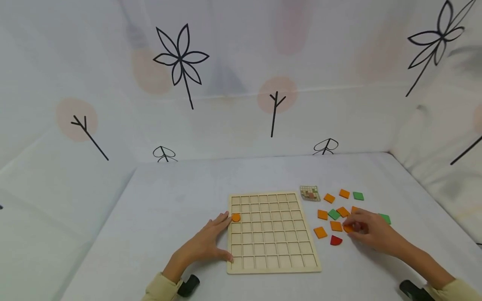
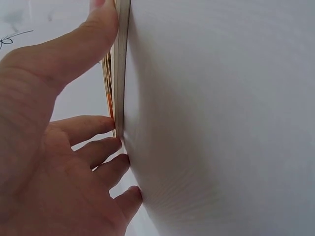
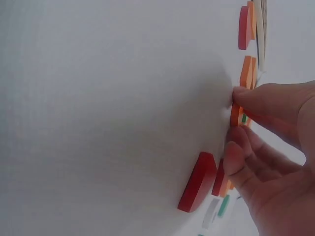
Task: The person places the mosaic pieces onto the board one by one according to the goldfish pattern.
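a: which step do we seem to be at?
b: picking out a piece, we judge. our right hand [image 1: 370, 231] pinches a flat orange piece [image 1: 348, 228] between thumb and fingers, which hide its full outline.
a: and our left hand [image 1: 205, 242]?
b: spread, thumb well apart from the fingers, touching the side of a pale, wood-looking rectangular board [image 1: 276, 238] just right of it. by those fingertips, a round orange disc [image 1: 236, 217] sits in one cell.
a: what does our next move call for?
b: probably a firm pinch and a clean lift, since orange square tiles [image 1: 336, 226] crowd left of our right hand, a green square tile [image 1: 334, 214] among them.
a: how do the shapes look to us?
b: flat, smooth, crisp-edged. a red quarter-round piece [image 1: 336, 240] lies left of our right hand, slightly nearer us, on the plain white tabletop [image 1: 180, 200]. thin raised strips grid the board; its finish we cannot tell.
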A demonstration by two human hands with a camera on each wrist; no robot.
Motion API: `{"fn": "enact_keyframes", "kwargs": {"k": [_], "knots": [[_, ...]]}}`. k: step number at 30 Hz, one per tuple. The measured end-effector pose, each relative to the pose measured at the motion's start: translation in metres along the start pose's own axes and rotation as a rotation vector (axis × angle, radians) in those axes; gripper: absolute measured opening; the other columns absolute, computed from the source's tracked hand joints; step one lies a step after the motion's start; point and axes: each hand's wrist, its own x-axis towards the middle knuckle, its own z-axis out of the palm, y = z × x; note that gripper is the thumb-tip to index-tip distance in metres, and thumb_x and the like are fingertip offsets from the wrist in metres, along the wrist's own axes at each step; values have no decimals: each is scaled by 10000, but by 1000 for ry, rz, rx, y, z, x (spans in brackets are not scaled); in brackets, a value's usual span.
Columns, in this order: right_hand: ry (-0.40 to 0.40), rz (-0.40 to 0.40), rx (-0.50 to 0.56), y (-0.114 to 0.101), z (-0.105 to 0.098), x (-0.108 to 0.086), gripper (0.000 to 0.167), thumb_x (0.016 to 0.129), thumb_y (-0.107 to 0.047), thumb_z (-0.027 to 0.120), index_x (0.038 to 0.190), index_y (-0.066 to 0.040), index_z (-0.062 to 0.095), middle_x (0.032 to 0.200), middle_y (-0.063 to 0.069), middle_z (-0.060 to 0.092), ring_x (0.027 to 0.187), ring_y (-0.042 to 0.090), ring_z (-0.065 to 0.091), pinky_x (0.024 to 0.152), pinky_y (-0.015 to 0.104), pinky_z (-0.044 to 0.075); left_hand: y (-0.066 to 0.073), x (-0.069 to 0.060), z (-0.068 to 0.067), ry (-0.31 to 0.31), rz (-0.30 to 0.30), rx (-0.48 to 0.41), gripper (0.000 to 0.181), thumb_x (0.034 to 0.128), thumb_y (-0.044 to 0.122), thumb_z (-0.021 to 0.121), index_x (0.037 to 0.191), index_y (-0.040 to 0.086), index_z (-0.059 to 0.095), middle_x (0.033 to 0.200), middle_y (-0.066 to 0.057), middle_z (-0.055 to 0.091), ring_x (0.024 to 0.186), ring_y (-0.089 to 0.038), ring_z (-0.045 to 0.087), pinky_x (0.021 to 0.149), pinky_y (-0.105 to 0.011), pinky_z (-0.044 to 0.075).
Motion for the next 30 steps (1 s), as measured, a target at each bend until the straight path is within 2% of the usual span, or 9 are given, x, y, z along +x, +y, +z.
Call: {"fn": "enact_keyframes", "kwargs": {"k": [7, 13, 18, 27, 30], "knots": [[-29, 1, -6, -1, 2, 1, 231, 693, -22, 801, 847, -156, 693, 738, -126, 463, 630, 17, 410, 497, 167, 400, 1, -2, -1, 1, -7, -12, 1088, 631, 492, 825, 1469, 26, 310, 1554, -127, 192, 1426, -301, 156, 1146, -521, 125], [16, -61, 17, -8, -1, 3, 241, 680, -18, 804, 847, -150, 692, 743, -153, 498, 611, 12, 428, 471, 169, 399, 2, -3, -1, 6, -18, -4, 1094, 626, 493, 827, 1475, 41, 306, 1555, -119, 196, 1426, -296, 161, 1148, -513, 129], [30, -132, 76, -22, -2, 12, 218, 703, -33, 795, 870, -138, 702, 795, -134, 554, 638, 25, 479, 480, 175, 441, 2, -3, 0, 12, -26, -11, 1100, 618, 491, 831, 1476, 48, 306, 1556, -113, 196, 1426, -293, 160, 1149, -512, 128], [-39, -165, 190, -53, 5, 31, 191, 753, -40, 761, 907, -142, 715, 864, -119, 597, 666, 31, 504, 540, 190, 497, 0, -2, 0, 6, 7, -6, 1095, 631, 502, 816, 1472, 27, 301, 1558, -120, 184, 1425, -296, 158, 1150, -507, 123], [-56, -203, 229, -62, 9, 36, 187, 764, -41, 750, 930, -122, 721, 870, -103, 600, 653, 33, 515, 525, 197, 491, 0, -2, 0, 4, 11, -6, 1096, 632, 498, 817, 1471, 19, 299, 1556, -129, 185, 1423, -304, 163, 1147, -514, 132]]}}
